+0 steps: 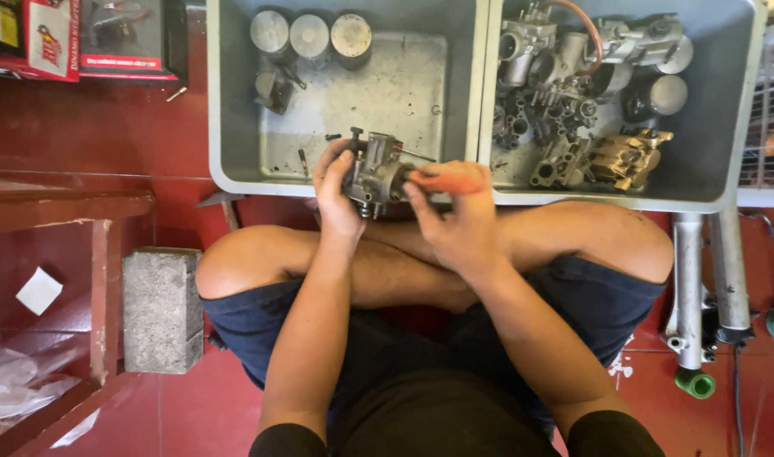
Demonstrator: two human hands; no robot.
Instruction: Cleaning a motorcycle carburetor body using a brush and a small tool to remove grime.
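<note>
Carburetor (377, 173), a small grey metal one, sits between our two hands, held up over the near edge of a grey plastic tub (235, 161) on the floor. Our left hand (336, 190) is curled around its left side, fingers wrapped and closed on the body. Our right hand (459, 216) is closed around a screwdriver with an orange handle (442, 180), whose shaft end meets the right side of the carburetor; the tip itself is hidden from us.

We are seated cross-legged on a red tiled floor (175, 406), wearing dark blue shorts, our knees spread just below the tubs.

Inside the tub on our left, three round metal pistons (311, 35) stand in a row along the far wall, with a small dark bracket (275, 89) just beside them and a few loose screws on the bottom. A second grey tub (725, 161) touches it on our right and is crowded with more carburetors (556, 51), dark cylindrical parts and a brass-coloured casting (628, 156).

A grey concrete block (162, 309) stands on the floor near our left knee, beside a red wooden frame (99, 288). Two metal fork tubes (704, 288) lie by our right knee, one ending in a green cap (698, 385).
</note>
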